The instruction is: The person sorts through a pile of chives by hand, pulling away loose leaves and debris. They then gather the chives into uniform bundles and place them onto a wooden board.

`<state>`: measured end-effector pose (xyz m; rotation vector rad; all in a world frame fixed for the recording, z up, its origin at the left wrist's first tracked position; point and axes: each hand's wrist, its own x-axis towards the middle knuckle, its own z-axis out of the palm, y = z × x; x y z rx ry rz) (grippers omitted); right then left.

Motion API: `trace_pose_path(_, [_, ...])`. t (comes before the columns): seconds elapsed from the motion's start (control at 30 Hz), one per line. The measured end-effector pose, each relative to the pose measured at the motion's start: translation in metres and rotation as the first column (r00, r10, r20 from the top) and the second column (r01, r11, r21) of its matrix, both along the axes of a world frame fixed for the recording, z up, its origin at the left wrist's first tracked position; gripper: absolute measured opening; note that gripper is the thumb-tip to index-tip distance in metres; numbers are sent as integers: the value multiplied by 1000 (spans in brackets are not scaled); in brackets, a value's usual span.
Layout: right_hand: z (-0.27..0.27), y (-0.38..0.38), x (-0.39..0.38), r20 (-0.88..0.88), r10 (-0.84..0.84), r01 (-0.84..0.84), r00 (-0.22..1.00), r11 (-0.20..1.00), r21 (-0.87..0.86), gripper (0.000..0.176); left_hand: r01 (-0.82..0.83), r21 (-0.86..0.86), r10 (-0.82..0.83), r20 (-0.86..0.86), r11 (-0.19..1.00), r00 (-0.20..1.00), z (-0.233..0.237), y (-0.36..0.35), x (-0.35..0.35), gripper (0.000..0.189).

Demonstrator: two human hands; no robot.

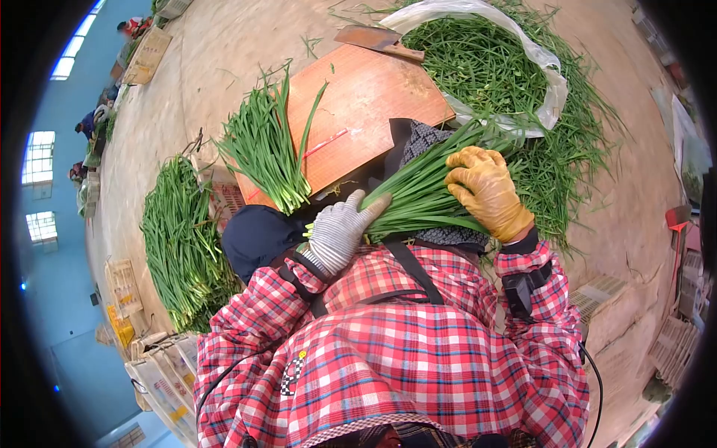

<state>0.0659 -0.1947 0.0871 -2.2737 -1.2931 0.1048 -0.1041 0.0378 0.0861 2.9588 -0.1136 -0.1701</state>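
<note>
A bunch of garlic chives [418,198] lies across my lap, its pale stem ends to the left and its leaf tips to the right. My left hand [340,233], in a grey striped glove, is closed around the stem end. In an orange rubber glove, my right hand [489,193] has its fingers curled onto the leaves near the tip end; the fingertips are partly hidden. A second bunch of chives [272,145] rests on the wooden board [358,101] in front of me, beside a thin red-and-white stick [326,142].
A cleaver [373,39] lies at the board's far edge. Loose green leaves fill and surround a clear plastic bag [553,82] at the right. A large pile of chives [179,246] is at my left. Plastic crates [168,381] stand lower left; people sit farther off.
</note>
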Motion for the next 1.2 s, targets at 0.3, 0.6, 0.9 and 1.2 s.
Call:
trace_pose_path(0.3, [3, -17, 2, -582, -233, 543, 779, 715, 441, 7, -22, -42, 19, -57, 999, 998, -5, 4, 0, 62])
trace_pose_path(0.6, [4, -152, 52, 158, -761, 700, 629, 643, 312, 23, 65, -53, -62, 45, 996, 997, -11, 11, -3, 59])
trace_pose_path(0.9, [8, 82, 53, -48, 170, -142, 984, 923, 358, 25, 57, -31, -60, -92, 998, 994, 23, 15, -24, 59])
trace_pose_path(1.2, [-135, 281, 78, -119, -72, 62, 990, 995, -80, 33, -572, -800, 675, -523, -179, 520, 78, 94, -126, 51])
